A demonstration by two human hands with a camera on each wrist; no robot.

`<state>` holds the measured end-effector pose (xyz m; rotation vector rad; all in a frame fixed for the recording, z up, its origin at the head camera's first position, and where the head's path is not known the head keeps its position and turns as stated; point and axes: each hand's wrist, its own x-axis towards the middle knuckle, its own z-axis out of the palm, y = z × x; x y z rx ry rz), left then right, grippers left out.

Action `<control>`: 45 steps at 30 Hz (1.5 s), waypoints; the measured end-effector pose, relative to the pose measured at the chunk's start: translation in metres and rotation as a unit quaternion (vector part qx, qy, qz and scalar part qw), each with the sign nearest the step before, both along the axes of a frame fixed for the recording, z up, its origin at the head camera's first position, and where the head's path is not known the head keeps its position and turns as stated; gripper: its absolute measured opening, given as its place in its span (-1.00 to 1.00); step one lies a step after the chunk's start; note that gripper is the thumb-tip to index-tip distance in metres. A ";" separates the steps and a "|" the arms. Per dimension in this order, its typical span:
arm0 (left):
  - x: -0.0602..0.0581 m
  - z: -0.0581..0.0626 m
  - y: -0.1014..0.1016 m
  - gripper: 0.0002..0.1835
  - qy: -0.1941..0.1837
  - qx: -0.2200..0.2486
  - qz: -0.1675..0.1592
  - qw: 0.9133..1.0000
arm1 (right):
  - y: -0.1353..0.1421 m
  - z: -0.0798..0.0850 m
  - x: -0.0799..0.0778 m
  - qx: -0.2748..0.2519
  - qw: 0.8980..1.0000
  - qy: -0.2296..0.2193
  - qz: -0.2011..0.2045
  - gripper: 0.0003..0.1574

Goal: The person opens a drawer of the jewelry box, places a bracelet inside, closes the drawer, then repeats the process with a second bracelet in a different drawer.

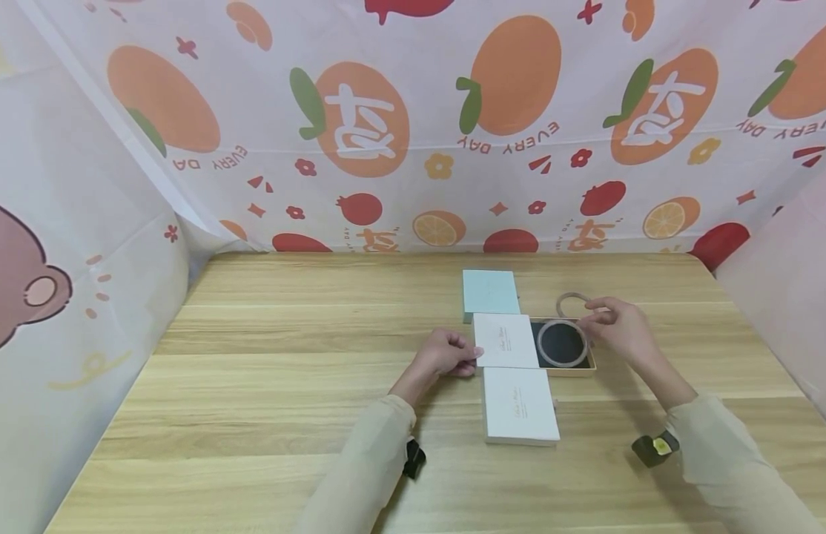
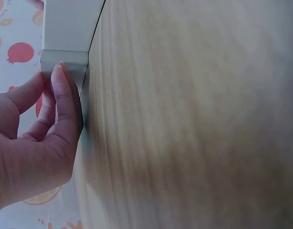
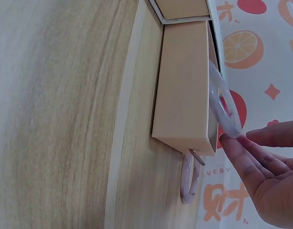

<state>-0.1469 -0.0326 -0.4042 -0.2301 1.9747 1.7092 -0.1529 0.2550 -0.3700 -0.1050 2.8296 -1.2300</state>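
One fruit-print cloth (image 1: 420, 167) hangs behind a wood-grain table (image 1: 286, 356), where a person works with both hands along a column of flat boxes. Nearest is a lower white box (image 1: 520, 404); next comes a middle white box (image 1: 503, 340), its drawer (image 3: 182, 86) pulled out to the right, and beyond it a teal box (image 1: 489, 291). The left hand (image 1: 446, 352) grips the middle box at its left end, thumb over the top edge. The boxes look like light, stiff card, best steadied at ends or corners, since a hard squeeze could dent them. The right hand (image 1: 620, 330) pinches a pale bangle (image 3: 217, 104) by its right rim, between thumb and fingertips, the ring tilted up out of the drawer. Glossy and rigid, it is probably slick and might chip if dropped; the outer rim offers the surest hold. A second bangle (image 3: 185, 179) lies on the table just past the drawer's far side. Smallest is a tab (image 3: 198, 158) at the drawer's end.
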 end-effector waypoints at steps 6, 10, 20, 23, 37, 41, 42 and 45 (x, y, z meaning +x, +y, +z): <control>0.000 0.000 0.001 -0.86 0.001 0.003 0.001 1.000 | 0.002 -0.001 0.000 -0.039 0.999 -0.006 -0.004 -0.53; 0.001 0.000 0.001 -0.86 0.001 0.003 0.001 1.000 | 0.005 0.001 -0.001 -0.087 0.996 -0.027 -0.008 -0.52; 0.002 0.001 0.001 -0.87 0.000 0.001 0.001 1.000 | 0.016 0.005 -0.004 -0.158 0.985 -0.066 -0.007 -0.50; 0.002 0.001 0.000 -0.87 0.001 0.001 0.000 1.000 | 0.021 0.002 -0.005 -0.180 0.981 -0.070 -0.008 -0.49; 0.000 0.001 0.000 -0.87 -0.002 0.003 0.000 1.000 | 0.033 -0.011 -0.007 -0.142 0.984 -0.108 0.009 -0.40; 0.000 0.000 0.000 -0.87 -0.003 0.001 -0.001 1.000 | 0.036 -0.016 -0.007 -0.143 0.982 -0.116 0.024 -0.35; 0.000 0.000 0.000 -0.87 -0.004 0.001 -0.001 1.000 | 0.036 -0.018 -0.007 -0.145 0.982 -0.120 0.026 -0.35; -0.001 0.000 0.000 -0.87 -0.005 0.003 -0.001 1.000 | 0.037 -0.021 -0.007 -0.173 0.976 -0.130 0.030 -0.36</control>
